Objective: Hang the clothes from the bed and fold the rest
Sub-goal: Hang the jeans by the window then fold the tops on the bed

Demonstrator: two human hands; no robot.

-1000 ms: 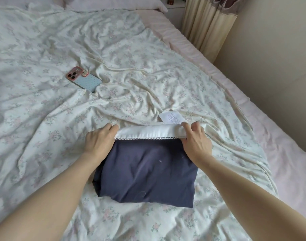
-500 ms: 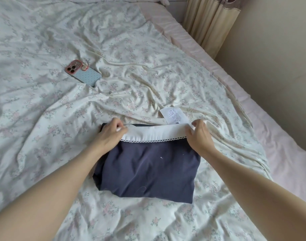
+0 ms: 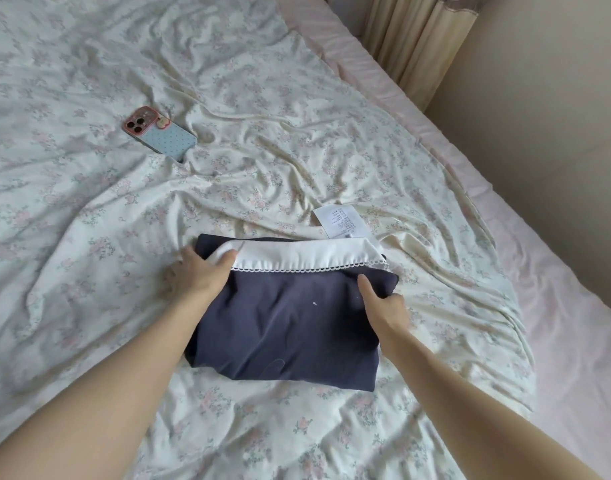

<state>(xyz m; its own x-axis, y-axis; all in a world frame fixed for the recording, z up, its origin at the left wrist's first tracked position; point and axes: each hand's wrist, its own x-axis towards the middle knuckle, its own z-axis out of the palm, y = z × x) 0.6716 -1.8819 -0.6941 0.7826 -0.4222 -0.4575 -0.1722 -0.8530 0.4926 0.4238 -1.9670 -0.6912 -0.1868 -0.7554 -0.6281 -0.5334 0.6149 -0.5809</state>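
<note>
Soft, even daylight, moderately bright, no hard highlights. Shadows diffuse: shallow grey bands in the creases of the floral sheet (image 3: 262, 140), a faint dark edge under the folded navy garment (image 3: 286, 327) on its left and near sides. Far left of sheet dimmer, greyer than the centre. No glare; the white trim (image 3: 307, 252) is bright but holds its lace detail. Wide-angle distortion: bed edge (image 3: 470, 174) bows, forearms stretch large toward the lower corners. Centre sharp; print on the care label (image 3: 340, 221) visible but too small to read. Wall (image 3: 539, 116) flat, evenly lit, low contrast.
</note>
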